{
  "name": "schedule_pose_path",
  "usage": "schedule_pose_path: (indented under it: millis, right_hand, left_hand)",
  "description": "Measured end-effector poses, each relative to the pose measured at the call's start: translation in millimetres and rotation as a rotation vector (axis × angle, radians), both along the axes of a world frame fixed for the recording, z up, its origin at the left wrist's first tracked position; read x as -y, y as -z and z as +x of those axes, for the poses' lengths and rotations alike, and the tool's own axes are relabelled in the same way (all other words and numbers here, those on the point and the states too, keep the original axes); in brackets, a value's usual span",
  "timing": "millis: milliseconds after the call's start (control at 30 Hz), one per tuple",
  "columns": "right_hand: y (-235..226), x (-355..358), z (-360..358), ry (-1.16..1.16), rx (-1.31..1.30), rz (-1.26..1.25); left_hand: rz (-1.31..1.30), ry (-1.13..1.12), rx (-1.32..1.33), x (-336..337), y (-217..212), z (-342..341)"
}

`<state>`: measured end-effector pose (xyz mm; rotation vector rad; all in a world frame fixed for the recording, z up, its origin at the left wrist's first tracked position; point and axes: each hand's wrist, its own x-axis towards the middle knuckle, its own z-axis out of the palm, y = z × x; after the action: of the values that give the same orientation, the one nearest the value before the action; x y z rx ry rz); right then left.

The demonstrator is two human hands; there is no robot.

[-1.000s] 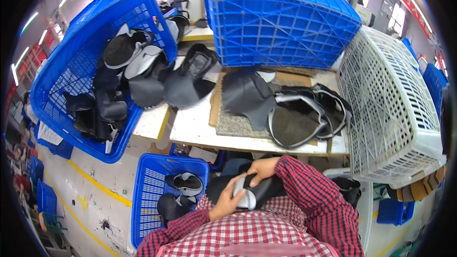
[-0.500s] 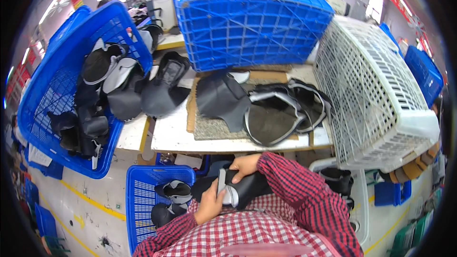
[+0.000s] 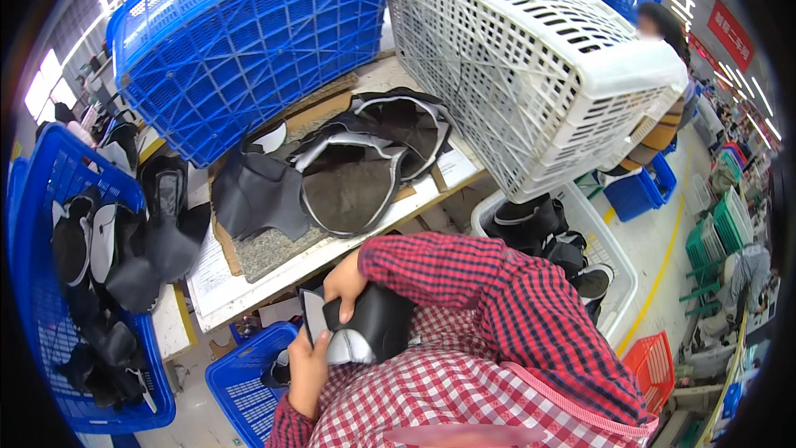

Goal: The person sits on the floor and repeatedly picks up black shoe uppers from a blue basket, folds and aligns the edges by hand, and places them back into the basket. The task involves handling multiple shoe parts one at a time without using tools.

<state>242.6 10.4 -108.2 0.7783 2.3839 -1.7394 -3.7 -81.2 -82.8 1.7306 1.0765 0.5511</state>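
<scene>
Both my hands hold a black shoe upper with a white lining (image 3: 365,328) close to my chest, below the table edge. My left hand (image 3: 308,365) grips its lower left side. My right hand (image 3: 344,282) curls over its top edge. My red checked sleeves cover both forearms. On the table (image 3: 249,282) in front lies a stack of black shoe uppers with pale rims (image 3: 348,174), resting on a grey mat.
A tilted blue crate (image 3: 240,41) and a white crate (image 3: 531,58) stand at the back of the table. A blue basket of black uppers (image 3: 83,274) is at left, a small blue basket (image 3: 240,382) by my knees, a white bin of uppers (image 3: 572,249) at right. Another person (image 3: 663,75) stands beyond the white crate.
The view has swung to the right and closer. My hands have turned the shoe upper, with the right hand now over its top edge.
</scene>
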Motion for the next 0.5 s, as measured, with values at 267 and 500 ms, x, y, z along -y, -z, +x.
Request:
schedule_pose_path:
  millis: [267,500]
  right_hand:
    - [80,3,30,-0.052,-0.188,-0.711]
    - [22,-13,-17,-0.06,0.276,0.046]
  left_hand:
    - [0.674,0.604,0.004,17,8,7]
    - [0.818,0.713,-0.639,5,37,-16]
